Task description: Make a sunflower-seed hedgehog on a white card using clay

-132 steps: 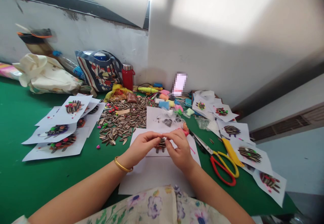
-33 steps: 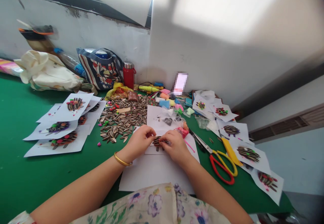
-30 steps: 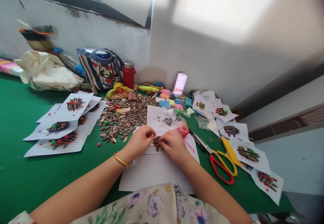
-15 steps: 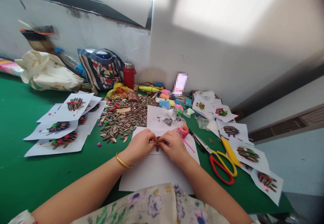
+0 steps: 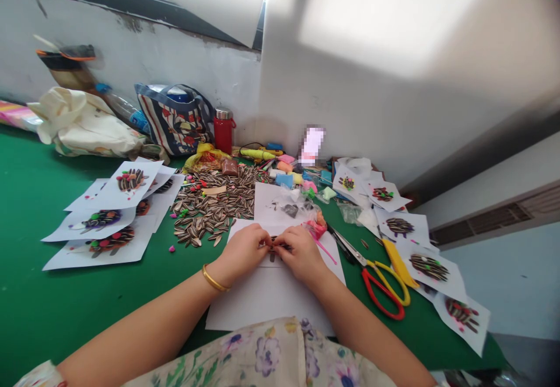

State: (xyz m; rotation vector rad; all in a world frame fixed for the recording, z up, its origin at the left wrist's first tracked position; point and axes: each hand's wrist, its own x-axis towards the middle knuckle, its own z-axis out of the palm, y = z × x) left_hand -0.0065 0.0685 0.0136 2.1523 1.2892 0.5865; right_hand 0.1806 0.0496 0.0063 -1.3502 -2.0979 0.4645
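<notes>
My left hand and my right hand meet over a white sheet of paper in front of me. The fingertips of both are pinched together on a small dark piece of seed work; striped sunflower seeds show between and just below them. My fingers cover most of it, so I cannot tell exactly what each hand grips. Beyond the hands lies another white sheet with bits of clear plastic. A heap of loose sunflower seeds spreads to the left of it.
Scissors with red and yellow handles lie right of my right hand, beside a yellow cutter. Sheets with seed figures overlap at the left; more line the right edge. A red flask and striped bag stand behind.
</notes>
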